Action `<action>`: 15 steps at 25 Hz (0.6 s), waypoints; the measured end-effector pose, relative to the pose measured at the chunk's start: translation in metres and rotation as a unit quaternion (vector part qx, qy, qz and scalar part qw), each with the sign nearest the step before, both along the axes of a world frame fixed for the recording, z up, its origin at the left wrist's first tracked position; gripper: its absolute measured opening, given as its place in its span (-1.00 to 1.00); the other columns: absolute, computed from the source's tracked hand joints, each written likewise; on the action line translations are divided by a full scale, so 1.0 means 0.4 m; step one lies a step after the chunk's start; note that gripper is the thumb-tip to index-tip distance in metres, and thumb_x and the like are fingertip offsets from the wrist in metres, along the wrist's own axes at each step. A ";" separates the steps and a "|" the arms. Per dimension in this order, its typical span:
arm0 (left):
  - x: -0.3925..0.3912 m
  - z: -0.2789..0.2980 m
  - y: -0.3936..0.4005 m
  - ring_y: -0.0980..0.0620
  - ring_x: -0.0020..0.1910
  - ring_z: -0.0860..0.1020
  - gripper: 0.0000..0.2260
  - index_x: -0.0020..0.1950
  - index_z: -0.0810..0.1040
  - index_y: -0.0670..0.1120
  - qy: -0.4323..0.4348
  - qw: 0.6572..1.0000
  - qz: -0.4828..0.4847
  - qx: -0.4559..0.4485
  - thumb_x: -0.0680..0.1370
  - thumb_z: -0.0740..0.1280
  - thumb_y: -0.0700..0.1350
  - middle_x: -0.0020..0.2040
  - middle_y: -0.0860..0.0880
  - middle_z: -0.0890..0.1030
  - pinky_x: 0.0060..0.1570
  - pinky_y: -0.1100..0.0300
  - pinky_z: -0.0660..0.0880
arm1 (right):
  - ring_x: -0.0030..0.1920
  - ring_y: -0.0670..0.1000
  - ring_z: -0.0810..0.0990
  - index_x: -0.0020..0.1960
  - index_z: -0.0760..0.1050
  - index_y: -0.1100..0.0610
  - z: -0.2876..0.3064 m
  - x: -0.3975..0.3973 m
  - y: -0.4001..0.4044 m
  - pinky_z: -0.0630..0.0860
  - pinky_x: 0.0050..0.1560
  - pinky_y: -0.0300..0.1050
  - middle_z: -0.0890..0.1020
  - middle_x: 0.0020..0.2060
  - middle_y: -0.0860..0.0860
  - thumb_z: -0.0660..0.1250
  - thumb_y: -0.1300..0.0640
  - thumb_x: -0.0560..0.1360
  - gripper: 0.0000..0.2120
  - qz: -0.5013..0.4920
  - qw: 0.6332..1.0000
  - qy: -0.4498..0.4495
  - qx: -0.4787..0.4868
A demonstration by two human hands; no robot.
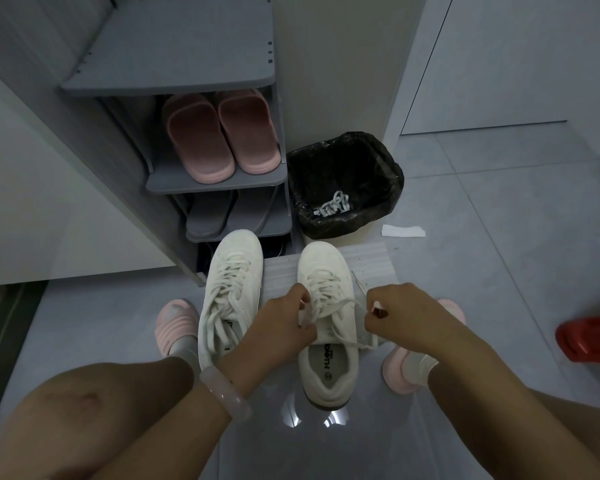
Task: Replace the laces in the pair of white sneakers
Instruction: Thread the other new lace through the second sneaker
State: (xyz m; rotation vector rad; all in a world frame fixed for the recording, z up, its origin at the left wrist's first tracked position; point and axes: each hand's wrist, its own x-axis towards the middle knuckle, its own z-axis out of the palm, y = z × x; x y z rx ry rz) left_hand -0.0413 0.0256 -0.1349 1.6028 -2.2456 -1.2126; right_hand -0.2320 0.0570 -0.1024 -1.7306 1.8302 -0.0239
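Grey floor: both hands (281, 323) (400, 315) apparently pinch right sneaker's (326, 271) lace ends (340, 308).

Dimly lit, cool grey cast overall. Glare from overhead light reflected on glossy floor tile (312, 415). Wide-angle bending along frame edges. Motion-blurred red object (589, 337) at right edge; centre reasonably sharp, shelf recesses shadowed.

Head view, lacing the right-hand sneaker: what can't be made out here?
- Top eyelets of the right-hand sneaker: covered by the left hand.
- Lace ends: hidden inside the fists of both hands; right hand.
- Red object: cut off by the right edge and blurred.
- Bottom level of the shoe rack: dark, blocked by the left-hand sneaker.
- Tangle in the black bin: whether the old laces, too small to confirm.
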 end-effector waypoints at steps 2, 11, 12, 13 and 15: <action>-0.006 0.002 0.003 -0.02 -0.03 0.55 -0.71 0.14 0.33 -0.07 -0.024 0.999 -0.014 -0.036 0.49 0.34 -0.07 0.17 -0.03 0.50 -0.05 0.14 0.46 | -0.18 -0.06 0.49 -0.01 0.52 0.10 -0.009 -0.002 -0.001 0.39 -0.22 -0.25 0.56 -0.16 -0.04 0.27 0.03 0.51 -0.84 -0.003 1.000 -0.025 0.003; -0.023 -0.013 -0.014 0.11 -0.12 0.43 -0.91 -0.02 0.50 -0.14 0.023 0.997 0.012 -0.072 0.54 0.27 -0.14 -0.08 0.04 0.43 -0.08 0.28 0.35 | 0.08 0.03 0.53 0.30 0.37 0.03 -0.052 0.063 0.004 0.49 0.07 -0.07 0.53 0.13 0.03 0.22 -0.06 0.54 -0.64 -0.029 0.999 -0.022 -0.021; -0.020 -0.016 -0.018 0.11 -0.10 0.42 -0.91 -0.01 0.51 -0.15 0.025 0.998 0.003 -0.059 0.55 0.26 -0.16 -0.09 0.04 0.44 -0.08 0.30 0.33 | 0.05 0.04 0.55 0.29 0.35 0.03 -0.054 0.066 0.007 0.51 0.05 -0.05 0.55 0.10 0.03 0.22 -0.05 0.54 -0.64 -0.029 0.999 -0.034 -0.006; -0.018 -0.018 -0.021 0.11 -0.08 0.42 -0.91 0.01 0.50 -0.15 0.023 0.999 -0.014 -0.045 0.55 0.25 -0.18 -0.08 0.03 0.44 -0.07 0.29 0.33 | 0.02 0.05 0.56 0.31 0.32 0.03 -0.056 0.066 0.009 0.52 0.03 -0.04 0.57 0.07 0.04 0.23 -0.04 0.53 -0.63 -0.035 0.998 -0.048 0.000; -0.016 -0.018 -0.024 0.11 -0.07 0.41 -0.93 0.00 0.48 -0.13 0.020 0.998 -0.046 -0.030 0.54 0.26 -0.20 -0.08 0.04 0.43 -0.06 0.27 0.34 | 0.02 0.06 0.55 0.35 0.28 0.00 -0.059 0.063 0.009 0.51 0.02 -0.05 0.57 0.06 0.05 0.22 0.00 0.54 -0.61 -0.033 0.998 -0.044 -0.005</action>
